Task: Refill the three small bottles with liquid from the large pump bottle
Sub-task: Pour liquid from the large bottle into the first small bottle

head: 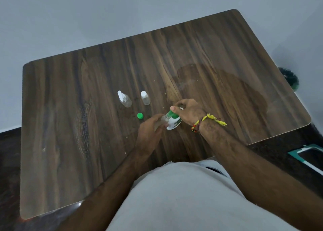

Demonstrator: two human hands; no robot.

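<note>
The large pump bottle (173,123), white with a green pump top, stands near the middle of the wooden table (70,108). My right hand (187,111) rests on its pump head with fingers curled over it. My left hand (150,131) grips a small clear bottle (164,119) held under the pump's green spout. A loose green cap (140,116) lies on the table just left of my hands. Two more small clear bottles stand behind: a spray-top bottle (124,98) and a white-capped bottle (145,98).
A wet-looking patch (218,91) spreads over the table's right half. A green and dark round object (290,78) sits past the right edge. A teal-framed item (307,153) lies on the dark floor at the lower right.
</note>
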